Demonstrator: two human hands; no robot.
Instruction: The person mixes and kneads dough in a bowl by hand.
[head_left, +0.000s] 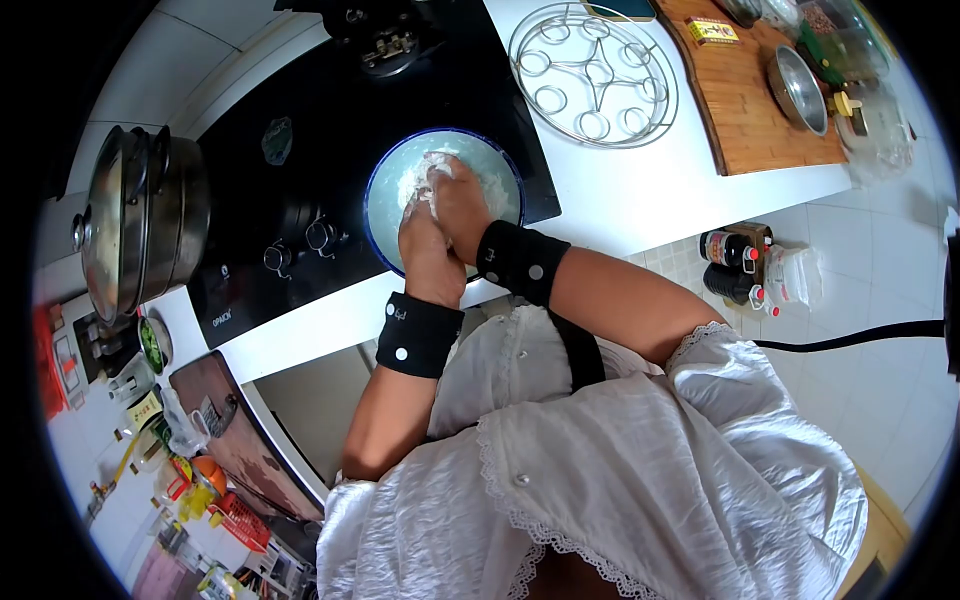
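Note:
A pale bowl with a blue rim (385, 160) rests on the black glass stovetop (330, 110) near its front edge. Inside it lies white, flour-like dough (437, 165). My left hand (427, 250) and my right hand (461, 205) are together over the bowl, fingers bent and pressed into the white mass. Flour coats the fingers of both. Each wrist wears a black band.
A steel steamer pot (150, 220) stands left of the stove. Right of it, a round wire rack (598, 75) lies on the white counter, beside a wooden board (745, 120) with a metal bowl (798, 90). Bottles (730, 265) stand on the floor.

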